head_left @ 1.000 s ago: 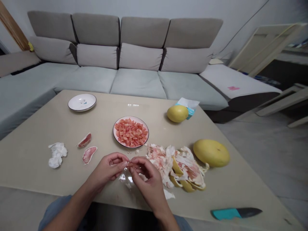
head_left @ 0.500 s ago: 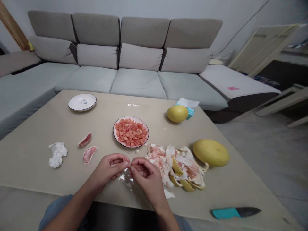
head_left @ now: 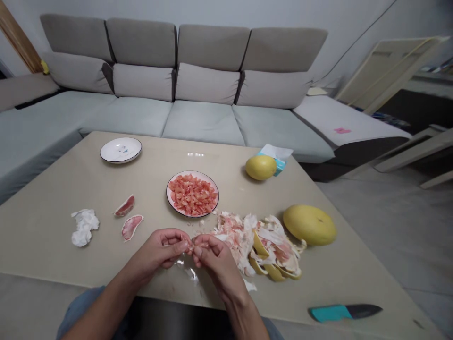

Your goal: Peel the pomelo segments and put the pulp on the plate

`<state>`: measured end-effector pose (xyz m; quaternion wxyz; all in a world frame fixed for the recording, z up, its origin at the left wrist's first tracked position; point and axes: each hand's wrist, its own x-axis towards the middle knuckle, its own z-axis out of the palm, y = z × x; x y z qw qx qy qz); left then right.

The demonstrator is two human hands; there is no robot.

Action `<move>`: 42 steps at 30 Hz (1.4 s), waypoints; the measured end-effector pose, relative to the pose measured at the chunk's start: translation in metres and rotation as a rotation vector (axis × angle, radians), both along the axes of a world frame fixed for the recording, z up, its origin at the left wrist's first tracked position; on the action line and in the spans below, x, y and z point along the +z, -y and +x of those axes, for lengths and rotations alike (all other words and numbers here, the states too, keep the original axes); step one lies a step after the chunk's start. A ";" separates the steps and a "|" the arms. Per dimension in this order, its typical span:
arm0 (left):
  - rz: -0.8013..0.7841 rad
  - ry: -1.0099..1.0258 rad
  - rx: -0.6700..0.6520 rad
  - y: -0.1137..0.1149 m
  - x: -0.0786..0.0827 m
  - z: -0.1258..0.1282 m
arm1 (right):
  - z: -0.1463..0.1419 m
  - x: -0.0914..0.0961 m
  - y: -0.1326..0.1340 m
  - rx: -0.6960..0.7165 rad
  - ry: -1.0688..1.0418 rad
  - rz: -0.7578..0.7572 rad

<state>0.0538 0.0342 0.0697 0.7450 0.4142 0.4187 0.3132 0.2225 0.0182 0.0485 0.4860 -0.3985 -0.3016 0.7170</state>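
My left hand and my right hand meet fingertip to fingertip over the near side of the table. Both are closed in a pinch on a small pinkish pomelo piece, mostly hidden by the fingers. Just beyond them stands a dark-rimmed plate heaped with pomelo flesh in small red-pink bits. A pile of pomelo peel and membrane lies beside my right hand. Left of my hands rest two pomelo segments, one upper and one lower.
A teal-handled knife lies near the right front edge. Two whole pomelos, a larger one and a smaller one, sit on the right, the smaller by a tissue pack. Crumpled tissue and a white plate are on the left.
My fingertips have shifted slightly against each other, and the right hand has turned a little. A bit more of the pinkish piece shows between them. Everything else on the table stays put.
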 end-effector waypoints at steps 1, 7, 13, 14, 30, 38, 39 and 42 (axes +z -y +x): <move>-0.021 0.029 -0.007 0.000 0.001 -0.001 | 0.001 0.001 -0.001 0.014 -0.051 -0.040; -0.057 0.055 0.063 -0.003 0.004 -0.006 | 0.009 0.005 0.002 0.020 -0.124 -0.111; -0.091 0.115 0.098 -0.006 -0.001 -0.006 | 0.003 0.002 -0.029 -0.101 0.376 0.169; -0.104 0.139 0.106 -0.007 -0.002 -0.006 | 0.002 0.003 -0.039 -0.137 0.487 0.269; -0.016 -0.016 0.151 -0.006 -0.005 0.000 | 0.004 0.014 -0.009 -0.121 1.101 0.993; 0.072 -0.210 0.182 -0.006 -0.004 0.002 | 0.001 0.014 -0.008 -0.080 1.340 1.134; 0.076 -0.211 0.179 -0.006 -0.004 0.002 | 0.000 0.013 -0.008 -0.085 1.345 1.132; 0.079 -0.191 0.147 -0.005 -0.004 0.002 | -0.001 0.012 -0.008 -0.107 1.267 1.064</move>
